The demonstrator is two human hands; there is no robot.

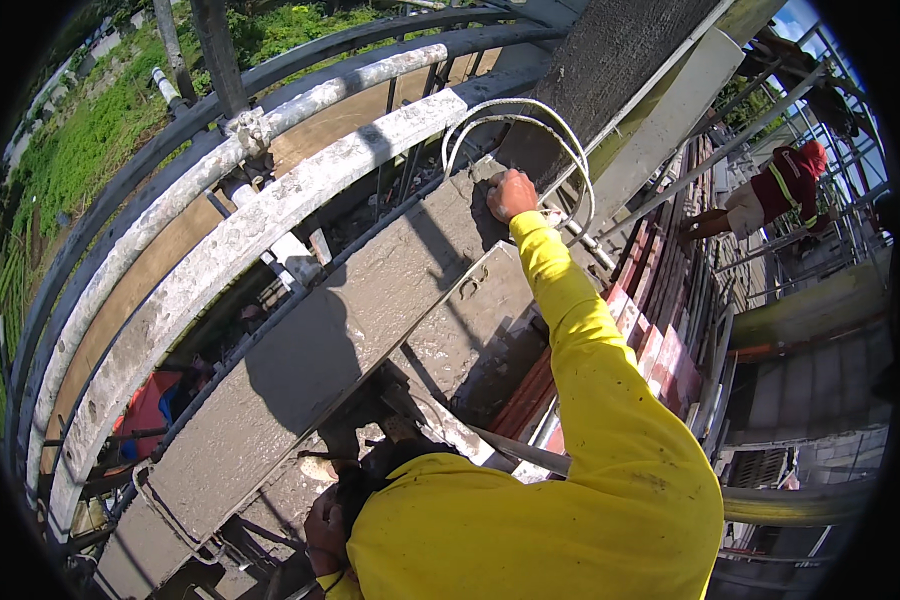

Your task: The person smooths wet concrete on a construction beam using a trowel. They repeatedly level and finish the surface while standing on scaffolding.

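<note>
We log the mortar-coated beam (300, 365) running near left to far right: top largely covered, finish uneven, smoothing probably incomplete. Right hand (511, 195) at its far end, fingers curled; left hand (325, 528) near. We cannot tell either grip.

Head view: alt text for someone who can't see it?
The wearer's curled right hand is at the upper end of a long grey, wet-looking slab, beside a dark post; the left hand is low, in shadow. Curved rails run at left; another person is at right.
</note>
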